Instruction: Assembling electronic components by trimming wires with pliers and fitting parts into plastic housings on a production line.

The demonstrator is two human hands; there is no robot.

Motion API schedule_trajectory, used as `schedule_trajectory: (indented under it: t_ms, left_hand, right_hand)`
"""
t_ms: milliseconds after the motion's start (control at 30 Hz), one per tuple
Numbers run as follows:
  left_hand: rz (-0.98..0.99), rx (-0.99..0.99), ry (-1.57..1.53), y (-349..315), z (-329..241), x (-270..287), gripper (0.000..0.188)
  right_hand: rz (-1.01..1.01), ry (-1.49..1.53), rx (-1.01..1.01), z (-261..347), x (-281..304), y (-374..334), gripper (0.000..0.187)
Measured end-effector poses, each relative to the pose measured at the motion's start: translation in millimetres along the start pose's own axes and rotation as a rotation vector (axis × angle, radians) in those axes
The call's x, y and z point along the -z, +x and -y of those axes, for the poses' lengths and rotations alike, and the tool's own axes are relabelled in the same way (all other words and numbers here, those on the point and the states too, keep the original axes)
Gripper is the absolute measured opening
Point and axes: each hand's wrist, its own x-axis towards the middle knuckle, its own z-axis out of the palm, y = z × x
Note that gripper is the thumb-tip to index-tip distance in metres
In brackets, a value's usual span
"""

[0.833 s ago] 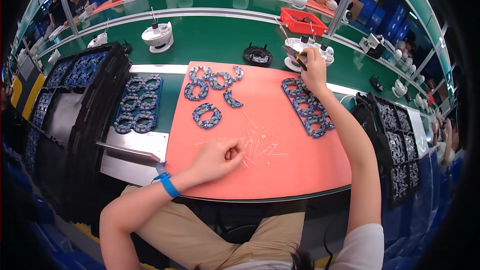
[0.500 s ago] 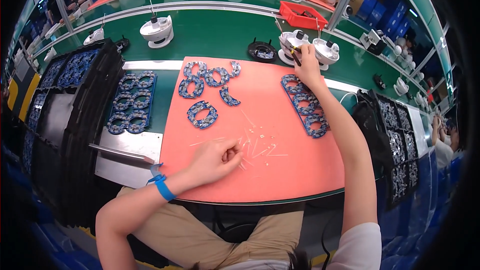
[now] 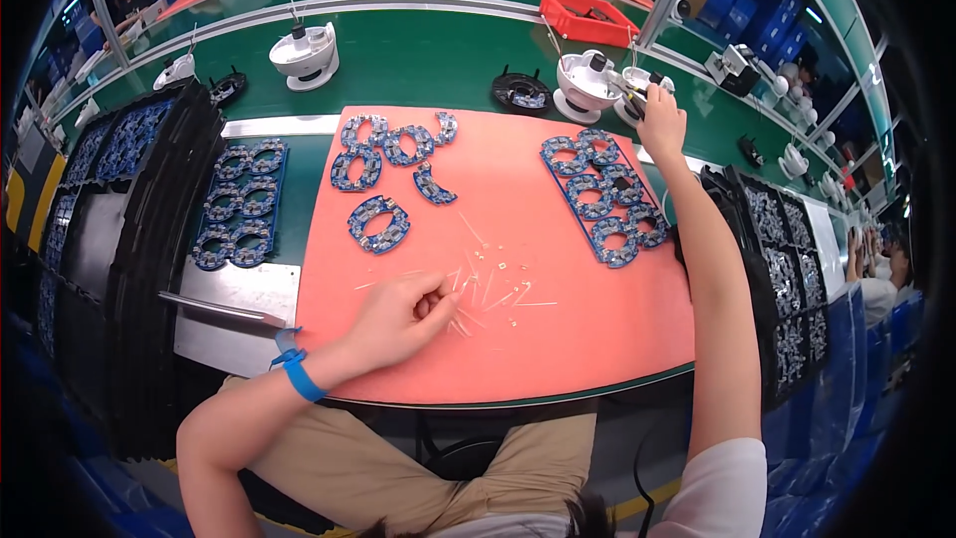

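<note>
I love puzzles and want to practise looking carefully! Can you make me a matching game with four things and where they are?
1. blue looped wrist strap
2. red rectangular plastic tray
3. small dark-handled metal pliers
4. thin straight pale strips

A. held in the right hand
B. scattered on the flat pink mat
C. around the left wrist
D. on the long green bench

Pairs: 1-C, 2-D, 3-A, 4-B

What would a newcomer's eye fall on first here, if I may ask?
Probably the big pink mat in the middle, with blue ring-shaped circuit boards toward its far left. The left hand is beside thin pale strips on it; the right hand holds pliers by white bowl-shaped parts beyond.
</note>
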Motion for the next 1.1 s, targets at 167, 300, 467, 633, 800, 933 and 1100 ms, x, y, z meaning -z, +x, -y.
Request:
schedule_trajectory:
  t_ms: [167,300,467,633,800,933,1100]
  left_hand:
    - [-0.007,0.012,-0.011,0,-1,-1,0.018]
    - [-0.025,0.012,0.004,0,0,-1,0.018]
    - [-0.034,0.000,0.028,3,0,-1,0.018]
    - [-0.101,-0.013,-0.039,8,-7,0,0.016]
    - [-0.166,-0.031,-0.098,5,-2,0,0.014]
    - [-0.160,-0.070,-0.118,4,1,-5,0.013]
    - [-0.156,-0.067,-0.116,2,1,-5,0.012]
  right_hand:
    - [-0.019,-0.076,-0.126,-6,-3,3,0.039]
    - [-0.108,-0.023,-0.274,-10,3,8,0.043]
    - [-0.362,0.032,0.012,-37,42,14,0.034]
    - [-0.432,0.277,0.397,-3,121,-8,0.038]
    - [-0.440,0.567,0.607,62,165,-49,0.038]
    - [-0.406,0.685,0.751,100,180,-85,0.026]
    - [-0.342,0.734,0.860,129,175,-114,0.020]
